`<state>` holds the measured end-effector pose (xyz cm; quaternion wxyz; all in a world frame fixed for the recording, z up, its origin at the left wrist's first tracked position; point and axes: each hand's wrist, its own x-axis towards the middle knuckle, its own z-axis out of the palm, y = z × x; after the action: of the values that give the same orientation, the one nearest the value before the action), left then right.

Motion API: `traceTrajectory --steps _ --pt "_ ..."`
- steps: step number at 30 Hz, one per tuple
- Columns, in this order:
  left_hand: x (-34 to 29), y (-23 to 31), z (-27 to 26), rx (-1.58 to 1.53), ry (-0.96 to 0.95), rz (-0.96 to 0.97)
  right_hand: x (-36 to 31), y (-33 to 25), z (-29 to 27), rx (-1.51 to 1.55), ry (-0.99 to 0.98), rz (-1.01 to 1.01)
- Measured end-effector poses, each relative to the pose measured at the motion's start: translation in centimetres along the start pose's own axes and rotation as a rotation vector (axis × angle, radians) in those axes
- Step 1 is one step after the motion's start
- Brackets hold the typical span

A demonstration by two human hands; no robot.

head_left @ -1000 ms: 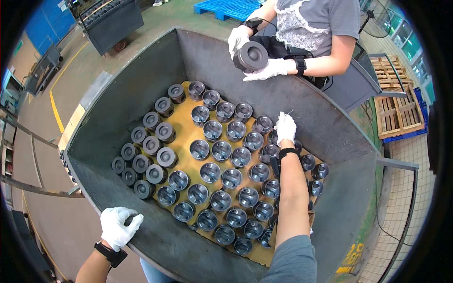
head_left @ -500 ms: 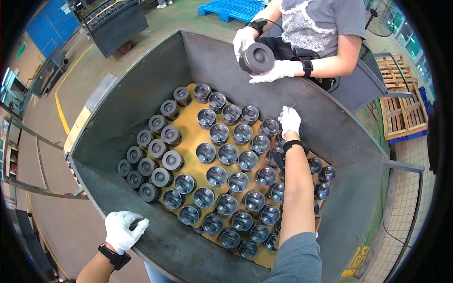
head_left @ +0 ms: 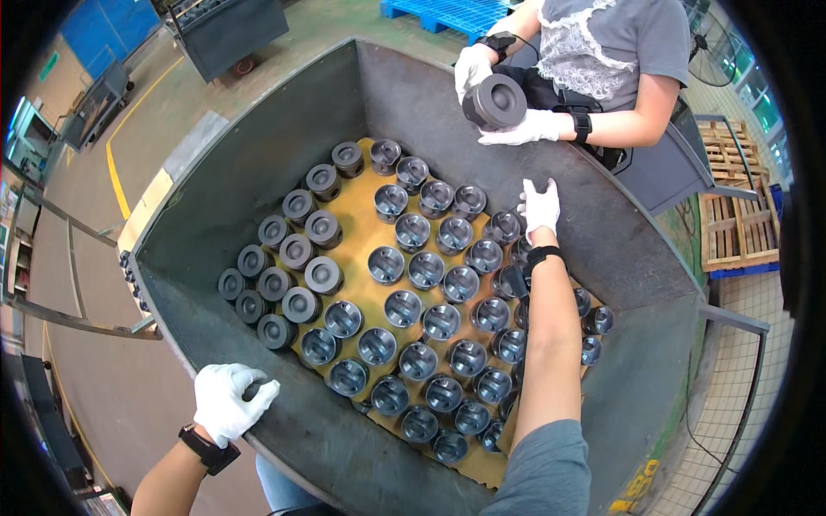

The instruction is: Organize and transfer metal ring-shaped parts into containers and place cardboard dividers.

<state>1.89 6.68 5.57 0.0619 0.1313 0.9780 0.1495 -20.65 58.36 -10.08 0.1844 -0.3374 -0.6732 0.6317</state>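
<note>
A large grey metal bin (head_left: 258, 163) holds several rows of metal pistons. Many stand open end up, like the shiny piston (head_left: 385, 265), while a group on the left, including the dark piston (head_left: 323, 276), shows flat, round-dished crowns. My white-gloved left hand (head_left: 231, 402) is curled over the bin's near left rim. Stretched across the pistons, my gloved right hand (head_left: 540, 209) is by the far wall with fingers apart and nothing seen in it. My right forearm hides part of the rows beneath. Opposite, a co-worker's gloved hands hold a dark piston (head_left: 495, 101) above the far rim.
Yellowish-brown sheet (head_left: 353, 225) lies under the pistons. The co-worker stands beyond the far wall, next to another grey bin (head_left: 662, 172). Wooden pallets (head_left: 731, 224) are stacked at right, a blue pallet (head_left: 447, 17) lies behind, and a grey cart (head_left: 228, 39) stands at far left.
My right hand's fingers have spread, with the hand still by the far wall. My left hand stays on the rim. The view has shifted slightly; the co-worker still holds the piston.
</note>
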Motion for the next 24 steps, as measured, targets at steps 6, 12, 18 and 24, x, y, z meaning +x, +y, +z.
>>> traceTrajectory --steps 6,12,18,24 --pt "0.1 0.2 0.1 -0.033 0.014 0.036 1.4 -0.6 -3.8 -0.594 -0.221 0.145" --pt "-0.2 -1.1 0.3 -0.070 0.058 0.037 -3.0 -8.8 -2.5 -1.877 -0.707 -0.178" --pt "-0.9 -2.4 0.0 -0.003 0.074 0.049 -6.0 -13.4 -0.9 -1.950 -1.079 -0.117" --pt "-0.7 -2.4 0.1 -0.015 0.034 0.074 0.9 -5.4 -2.9 -1.641 -0.785 -0.015"
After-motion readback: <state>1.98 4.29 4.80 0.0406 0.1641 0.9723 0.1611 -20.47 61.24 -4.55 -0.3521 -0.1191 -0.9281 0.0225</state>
